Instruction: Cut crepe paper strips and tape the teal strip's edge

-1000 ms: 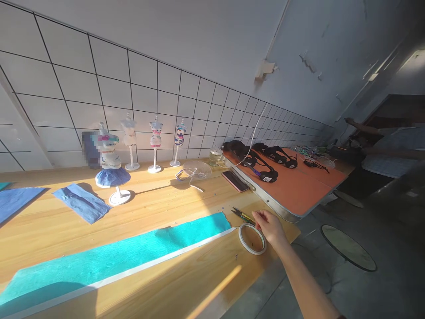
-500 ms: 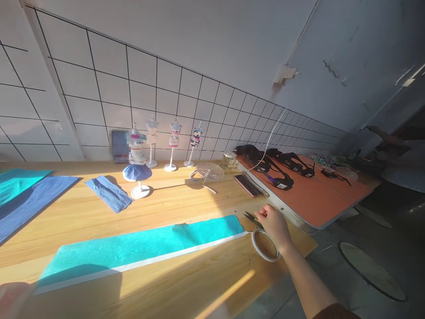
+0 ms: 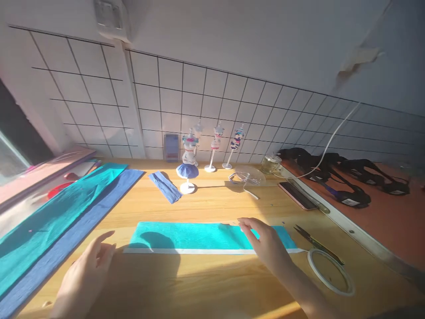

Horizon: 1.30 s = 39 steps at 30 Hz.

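A turquoise strip of crepe-like paper point(image 3: 199, 236) lies flat on the wooden table, with white tape point(image 3: 206, 251) along its near edge. My right hand point(image 3: 265, 241) is over the strip's right half, fingers bent and slightly apart, holding nothing I can see; whether it touches the strip I cannot tell. To the left of the strip, my left hand point(image 3: 88, 268) hovers low, thumb and fingers apart and empty. A roll of white tape point(image 3: 348, 285) lies by the strip's right end, joined to the tape there. Pointed scissors point(image 3: 317, 243) rest just behind the roll.
Several small dress forms point(image 3: 215, 144) stand at the back, one in a blue skirt point(image 3: 187, 171). A folded blue piece point(image 3: 165, 187), safety glasses point(image 3: 245, 177), a glass jar point(image 3: 271, 164) and a phone point(image 3: 297, 196) lie around. Long turquoise sheets point(image 3: 66, 212) cover the left; black headsets point(image 3: 352, 195) the right.
The view has turned left. My right hand has moved from beside the scissors to over the turquoise strip. My left hand, barely visible before, is now in full view.
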{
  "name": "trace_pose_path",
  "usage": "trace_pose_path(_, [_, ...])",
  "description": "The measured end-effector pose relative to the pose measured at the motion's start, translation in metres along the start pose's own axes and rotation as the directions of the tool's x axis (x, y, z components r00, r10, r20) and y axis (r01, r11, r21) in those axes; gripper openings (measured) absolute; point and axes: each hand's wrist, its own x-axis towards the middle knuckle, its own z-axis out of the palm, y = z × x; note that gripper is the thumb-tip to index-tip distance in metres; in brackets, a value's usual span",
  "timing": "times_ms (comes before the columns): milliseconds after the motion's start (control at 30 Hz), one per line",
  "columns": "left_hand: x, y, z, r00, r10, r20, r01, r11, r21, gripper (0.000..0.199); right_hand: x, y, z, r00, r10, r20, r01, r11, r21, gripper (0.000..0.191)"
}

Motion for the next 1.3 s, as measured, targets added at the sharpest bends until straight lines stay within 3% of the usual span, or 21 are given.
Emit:
trace_pose_path(100, [0.0, -0.001, -0.007, 0.996, -0.061, 0.07, 0.066, 0.995, -0.076, 0.038, 0.007, -0.055, 0.036, 0.954, -0.223, 0.201, 0.203, 0.972, 0.117, 0.024])
trace_pose_path(233, [0.0, -0.002, -0.012, 0.997, -0.075, -0.002, 0.073, 0.976, -0.203, 0.042, 0.014, -0.123, 0.081, 0.846, -0.409, 0.343, 0.357, 0.911, 0.205, 0.022])
trace_pose_path(300, [0.002, -0.007, -0.012, 0.996, -0.081, -0.042, 0.068, 0.968, -0.241, 0.045, 0.019, -0.148, 0.102, 0.787, -0.472, 0.398, 0.417, 0.882, 0.22, 0.022])
trace_pose_path(400, [0.005, -0.015, -0.012, 0.995, -0.084, -0.046, 0.068, 0.957, -0.284, 0.048, 0.026, -0.172, 0.128, 0.737, -0.498, 0.458, 0.468, 0.864, 0.187, 0.025])
trace_pose_path(533, [0.006, -0.02, -0.01, 0.995, -0.083, -0.055, 0.061, 0.944, -0.323, 0.046, 0.031, -0.187, 0.148, 0.717, -0.473, 0.513, 0.499, 0.861, 0.096, 0.025])
trace_pose_path(867, [0.006, -0.023, -0.01, 0.998, -0.055, -0.015, 0.047, 0.944, -0.325, 0.042, 0.032, -0.205, 0.164, 0.756, -0.362, 0.545, 0.457, 0.888, -0.044, 0.018])
trace_pose_path(1133, [0.005, -0.022, -0.012, 0.998, -0.069, 0.0, 0.065, 0.947, -0.315, 0.041, 0.032, -0.212, 0.162, 0.782, -0.29, 0.551, 0.388, 0.919, -0.068, 0.017])
trace_pose_path(1300, [0.005, -0.015, -0.017, 0.994, -0.107, 0.033, 0.112, 0.955, -0.276, 0.044, 0.026, -0.21, 0.154, 0.772, -0.33, 0.543, 0.4, 0.916, -0.013, 0.019])
